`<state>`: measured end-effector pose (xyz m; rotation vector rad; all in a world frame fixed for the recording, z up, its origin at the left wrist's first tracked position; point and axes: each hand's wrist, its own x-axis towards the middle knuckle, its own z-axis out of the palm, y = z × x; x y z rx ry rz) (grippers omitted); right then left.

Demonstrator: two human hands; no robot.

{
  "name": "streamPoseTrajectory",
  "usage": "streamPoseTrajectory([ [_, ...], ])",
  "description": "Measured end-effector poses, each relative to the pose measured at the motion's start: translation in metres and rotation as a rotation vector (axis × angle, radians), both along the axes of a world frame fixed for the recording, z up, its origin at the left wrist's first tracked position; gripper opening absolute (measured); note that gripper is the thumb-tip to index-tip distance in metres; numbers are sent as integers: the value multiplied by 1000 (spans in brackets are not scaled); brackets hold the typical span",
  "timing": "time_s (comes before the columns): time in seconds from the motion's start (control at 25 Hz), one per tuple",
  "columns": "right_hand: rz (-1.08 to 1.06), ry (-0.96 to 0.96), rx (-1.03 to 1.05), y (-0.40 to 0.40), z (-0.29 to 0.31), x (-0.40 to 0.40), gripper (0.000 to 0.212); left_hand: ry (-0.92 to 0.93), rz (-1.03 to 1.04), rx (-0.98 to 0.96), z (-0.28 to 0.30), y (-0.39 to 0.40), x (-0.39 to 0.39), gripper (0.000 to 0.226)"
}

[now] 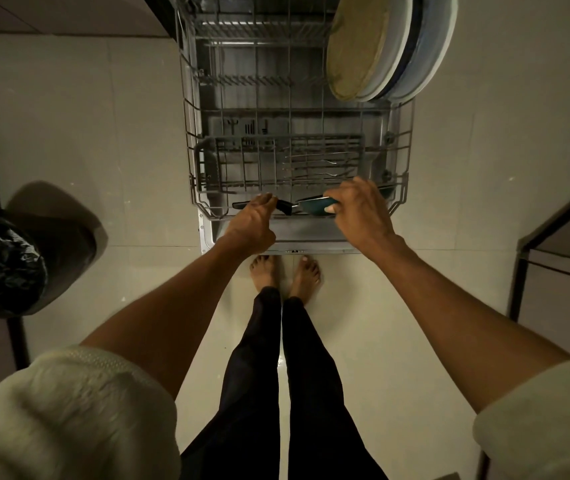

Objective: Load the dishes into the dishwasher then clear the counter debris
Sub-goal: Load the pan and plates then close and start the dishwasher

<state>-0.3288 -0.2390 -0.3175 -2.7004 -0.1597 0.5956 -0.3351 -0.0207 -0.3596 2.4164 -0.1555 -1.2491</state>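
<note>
Lower rack (401, 140) pulled out, top cut off by the frame. Three plates (390, 46) stand upright, far right. Right hand (359, 209) pinches a teal-handled knife (314, 205); left hand (254, 216) grips a black handle (283, 206), its far end hidden.

Dim room, pale tiled floor (449, 202)

The rack (297, 109) sits pulled out over the open door (242, 242), with the floor (103, 116) on both sides. Plates (390, 46) stand on edge in the rack's far right corner. The cutlery basket (276, 161) lies along its near edge. A bin (3, 265) stands on the floor, left of the door.
</note>
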Motion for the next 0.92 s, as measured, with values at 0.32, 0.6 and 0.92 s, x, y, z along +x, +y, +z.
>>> streamPoseTrajectory([
  [0.32,-5,105,-28,23,-37,17,25,35,-35,30,-36,7,6,85],
  [0.6,-109,261,1,16,-71,11,31,43,-64,11,-49,10,2,83],
  [0.92,13,372,127,1,-76,33,24,-32,-44,-9,-57,6,3,78],
])
